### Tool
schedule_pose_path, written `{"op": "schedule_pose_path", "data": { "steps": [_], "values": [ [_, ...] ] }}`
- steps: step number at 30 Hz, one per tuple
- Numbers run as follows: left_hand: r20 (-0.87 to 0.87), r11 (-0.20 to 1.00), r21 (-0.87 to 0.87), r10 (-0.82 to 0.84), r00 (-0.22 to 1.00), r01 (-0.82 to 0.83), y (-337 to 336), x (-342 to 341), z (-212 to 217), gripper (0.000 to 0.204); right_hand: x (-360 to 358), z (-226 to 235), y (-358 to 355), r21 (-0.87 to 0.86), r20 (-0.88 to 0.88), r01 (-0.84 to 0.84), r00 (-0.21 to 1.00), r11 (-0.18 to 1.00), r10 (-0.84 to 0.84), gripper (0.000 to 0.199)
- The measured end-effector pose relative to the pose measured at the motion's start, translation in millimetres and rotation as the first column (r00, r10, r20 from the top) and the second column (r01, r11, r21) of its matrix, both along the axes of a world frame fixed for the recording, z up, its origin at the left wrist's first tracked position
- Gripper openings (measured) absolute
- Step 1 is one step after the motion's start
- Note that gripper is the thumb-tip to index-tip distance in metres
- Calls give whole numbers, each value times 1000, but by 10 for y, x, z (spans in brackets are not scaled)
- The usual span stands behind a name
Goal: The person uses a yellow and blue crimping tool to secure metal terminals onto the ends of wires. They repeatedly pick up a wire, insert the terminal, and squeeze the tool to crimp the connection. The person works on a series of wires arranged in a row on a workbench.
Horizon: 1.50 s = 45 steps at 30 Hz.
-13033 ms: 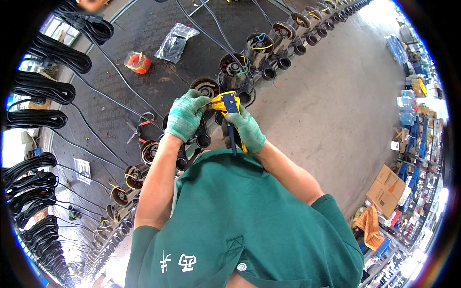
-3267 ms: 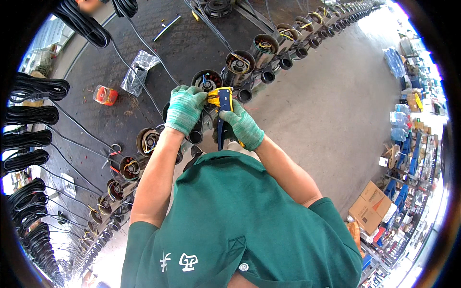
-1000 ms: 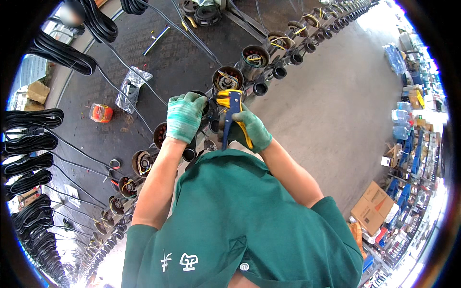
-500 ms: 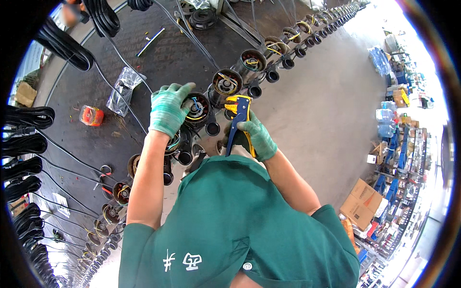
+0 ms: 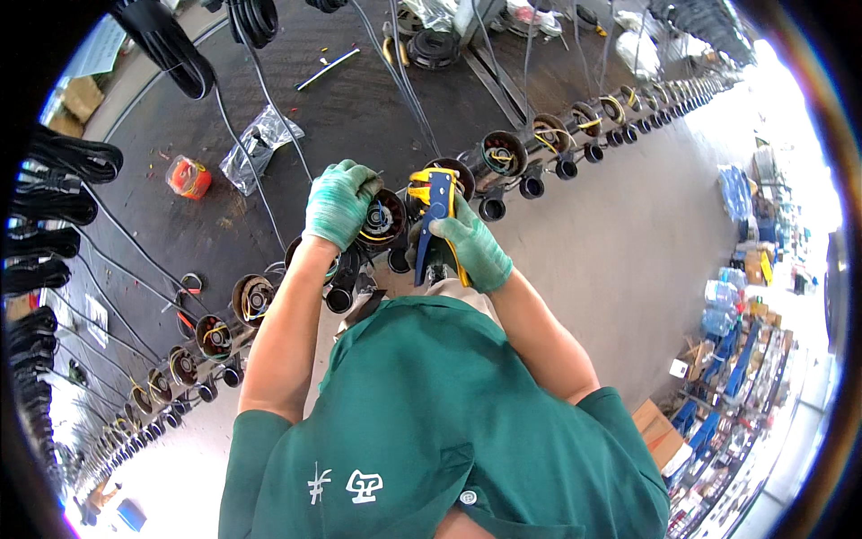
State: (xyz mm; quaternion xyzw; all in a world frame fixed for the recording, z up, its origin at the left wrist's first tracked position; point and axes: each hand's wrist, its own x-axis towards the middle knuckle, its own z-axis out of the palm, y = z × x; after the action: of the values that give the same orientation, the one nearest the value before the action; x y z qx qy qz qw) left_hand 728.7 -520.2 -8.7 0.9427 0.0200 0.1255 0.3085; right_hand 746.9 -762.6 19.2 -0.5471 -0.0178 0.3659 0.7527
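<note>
Right hand (image 5: 478,247) – clamped round blue-and-yellow pliers (image 5: 437,214). Left hand (image 5: 339,208) – fingers curled beside an open motor (image 5: 382,218); whether gripping anything, cannot tell.

The right hand (image 5: 473,242) holds a yellow-and-blue wire stripper (image 5: 436,214). At nine o'clock from this wire stripper is an open motor (image 5: 381,220), the left hand (image 5: 341,207) just beside it. At ten o'clock from this hand lies a clear plastic bag (image 5: 262,148).
</note>
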Motion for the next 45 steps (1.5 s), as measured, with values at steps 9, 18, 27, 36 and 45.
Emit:
{"op": "schedule_pose_path", "data": {
  "steps": [9,18,27,36,45],
  "values": [
    [-20,997,39,65,998,-64,-119,-27,22,14,560,157,161,65,-160,-283,944,957,289,57],
    [-53,986,167,-15,998,24,-128,53,102,15,807,-41,128,-163,85,-424,894,891,441,46],
    [-58,974,221,-42,997,54,-78,69,83,15,874,119,219,-271,-52,-408,911,872,410,44],
    [-33,994,-50,98,995,-99,-69,27,-65,14,882,290,17,198,-51,-219,971,955,233,64],
    [90,999,35,-17,996,14,-236,83,270,36,766,261,-558,189,-26,115,993,975,-112,58]
  ]
}}
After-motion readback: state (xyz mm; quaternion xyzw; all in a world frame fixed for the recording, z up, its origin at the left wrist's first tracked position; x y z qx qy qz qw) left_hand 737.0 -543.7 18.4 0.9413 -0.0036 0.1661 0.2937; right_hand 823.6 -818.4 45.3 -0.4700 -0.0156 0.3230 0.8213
